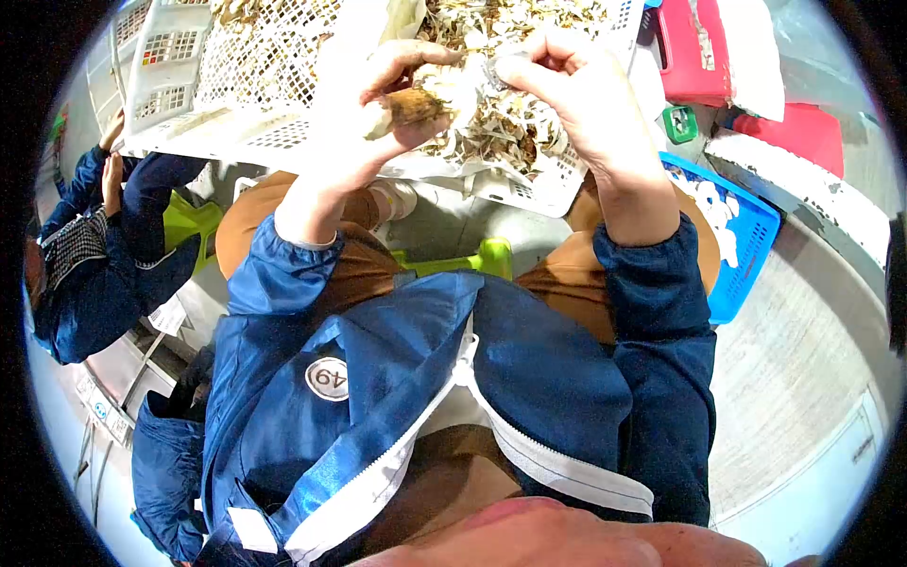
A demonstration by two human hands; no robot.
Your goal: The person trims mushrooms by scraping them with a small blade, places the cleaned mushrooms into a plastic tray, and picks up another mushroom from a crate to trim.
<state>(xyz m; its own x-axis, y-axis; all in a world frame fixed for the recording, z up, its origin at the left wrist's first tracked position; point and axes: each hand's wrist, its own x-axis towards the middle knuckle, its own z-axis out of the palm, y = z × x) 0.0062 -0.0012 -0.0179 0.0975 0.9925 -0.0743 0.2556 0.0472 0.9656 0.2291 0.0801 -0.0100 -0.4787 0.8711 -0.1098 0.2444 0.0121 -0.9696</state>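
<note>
My left hand (402,118) is closed around a stubby brown piece (416,106) with a pale, rounded end. Its exact kind does not show. Just to the right, the fingers of my right hand (567,80) pinch a small greyish thing (494,74), too small and bright to name. Both hands are held over a white perforated plastic basket (543,194). Pale and brown scraps, like peelings, lie heaped in it (515,132), right below my fingers. Glare washes out parts of both hands.
Another white basket (260,57) with scraps stands at the left. A blue tray (746,255) holding white pieces is by my right knee. Red containers (694,52) and a small green box (679,124) are farther right. A co-worker in a dark blue sleeve (142,208) sits at left.
</note>
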